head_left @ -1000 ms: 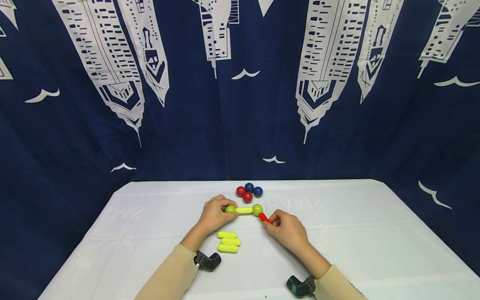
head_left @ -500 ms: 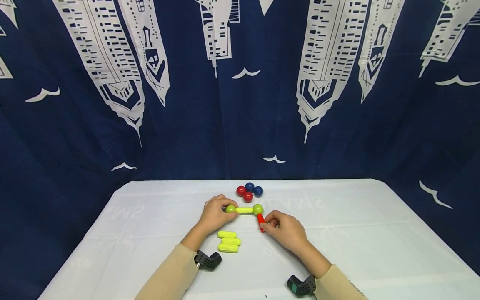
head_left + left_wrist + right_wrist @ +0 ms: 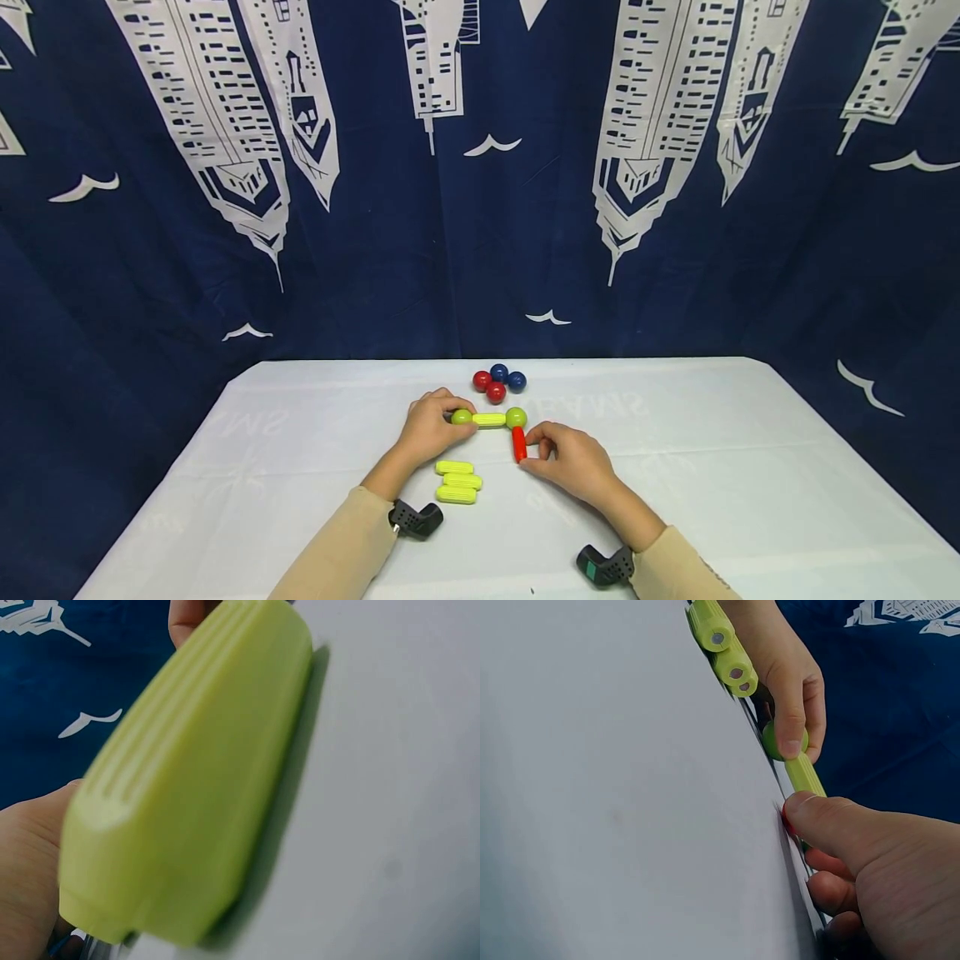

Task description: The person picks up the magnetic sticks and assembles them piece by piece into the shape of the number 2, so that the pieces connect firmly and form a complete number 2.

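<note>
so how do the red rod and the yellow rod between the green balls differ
In the head view, the red rod runs roughly top to bottom, the yellow rod side to side. The yellow rod has green balls at both ends, the red rod only at its upper one. Both appear to meet the right green ball.

I see a navy curtain (image 3: 442,258) hanging behind, printed with upside-down white skyscrapers (image 3: 647,100) and gulls (image 3: 915,162). Below, the white tablecloth (image 3: 735,492) bears what may be faint lettering (image 3: 624,405), too pale to read.
</note>
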Motion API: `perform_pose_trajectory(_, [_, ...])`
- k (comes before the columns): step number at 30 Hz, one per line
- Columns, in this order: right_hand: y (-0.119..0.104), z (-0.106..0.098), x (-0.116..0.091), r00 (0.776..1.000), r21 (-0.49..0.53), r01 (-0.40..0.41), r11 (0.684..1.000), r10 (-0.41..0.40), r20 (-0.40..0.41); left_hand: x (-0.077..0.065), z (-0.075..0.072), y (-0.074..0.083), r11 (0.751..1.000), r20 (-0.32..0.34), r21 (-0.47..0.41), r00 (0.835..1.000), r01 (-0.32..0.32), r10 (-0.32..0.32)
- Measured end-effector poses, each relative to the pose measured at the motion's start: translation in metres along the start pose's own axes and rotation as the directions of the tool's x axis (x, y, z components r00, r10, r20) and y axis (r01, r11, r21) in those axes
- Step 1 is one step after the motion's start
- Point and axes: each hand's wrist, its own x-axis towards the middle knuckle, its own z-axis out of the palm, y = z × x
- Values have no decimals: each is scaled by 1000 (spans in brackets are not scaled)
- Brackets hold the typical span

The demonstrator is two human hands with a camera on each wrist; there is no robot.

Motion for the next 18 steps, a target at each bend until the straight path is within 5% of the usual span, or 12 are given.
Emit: perform_pose_trajectory(18, [2, 1, 0, 1000, 13, 6, 1000, -6, -18, 0, 0, -2, 1000, -4, -1, 1000, -3, 3])
